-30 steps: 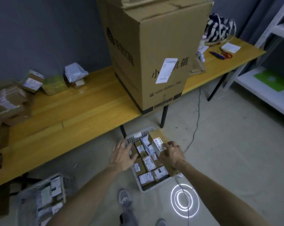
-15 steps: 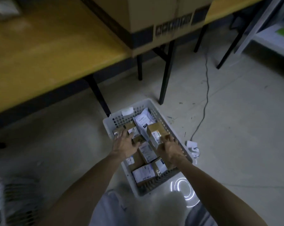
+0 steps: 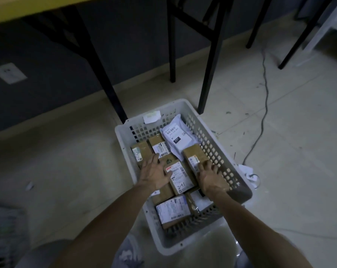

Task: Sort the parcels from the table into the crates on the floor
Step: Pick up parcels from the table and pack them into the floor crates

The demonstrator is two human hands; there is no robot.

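Note:
A white slotted crate (image 3: 218,157) stands on the floor below me, filled with several brown parcels and a white mailer bag (image 3: 176,136) at its far end. My right hand (image 3: 210,176) lies on top of a brown box (image 3: 192,153) that sits against the crate's right wall, fingers stretched over it. My left hand (image 3: 154,175) rests flat with spread fingers on the parcels in the middle, beside a labelled parcel marked 241 (image 3: 180,176). More labelled boxes lie at the near end.
Black table legs (image 3: 105,80) stand just behind the crate, under the yellow table edge (image 3: 28,8). A cable (image 3: 264,89) runs over the floor at the right. Part of a second crate (image 3: 3,235) shows at bottom left.
I have bent down closer to the crate, so the table top has left the view. The brown box my right hand held above the crate now lies inside, against the right wall.

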